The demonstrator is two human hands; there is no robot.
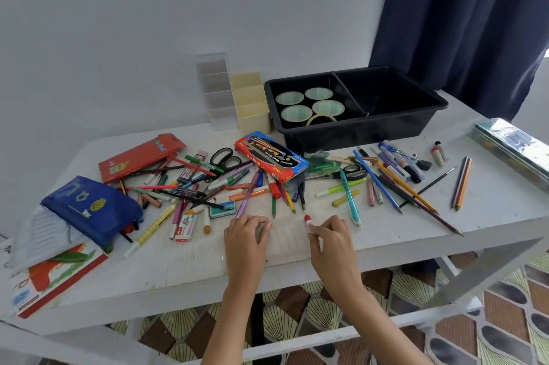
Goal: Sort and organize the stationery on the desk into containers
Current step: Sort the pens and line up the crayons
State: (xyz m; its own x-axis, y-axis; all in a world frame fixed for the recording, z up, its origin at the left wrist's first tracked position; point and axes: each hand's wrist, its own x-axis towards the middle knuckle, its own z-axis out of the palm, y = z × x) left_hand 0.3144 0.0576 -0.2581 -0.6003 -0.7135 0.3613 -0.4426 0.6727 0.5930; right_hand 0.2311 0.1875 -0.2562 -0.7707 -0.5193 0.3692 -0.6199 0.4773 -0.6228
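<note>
Our right hand [329, 234] pinches a small red-capped stick [307, 219] between thumb and fingertips, at the near part of the tabletop [490, 216]. Our left hand [246, 234] has its fingers curled on the left end of a clear case [288, 243], which lies flat between both hands.

We judge the stick to be light, stiff and rather smooth. A pinch on its body under the cap is enough, while pulling at the cap could open it. The case looks thin, light and perhaps slippery, so it is better to take it by its edges.

The pens [208, 192] in the heap behind are light too, but they roll and lie crossed. We should lift each one near its middle. The black tray [356, 130] at the back has tape rolls [326, 107] in its left compartment.
</note>
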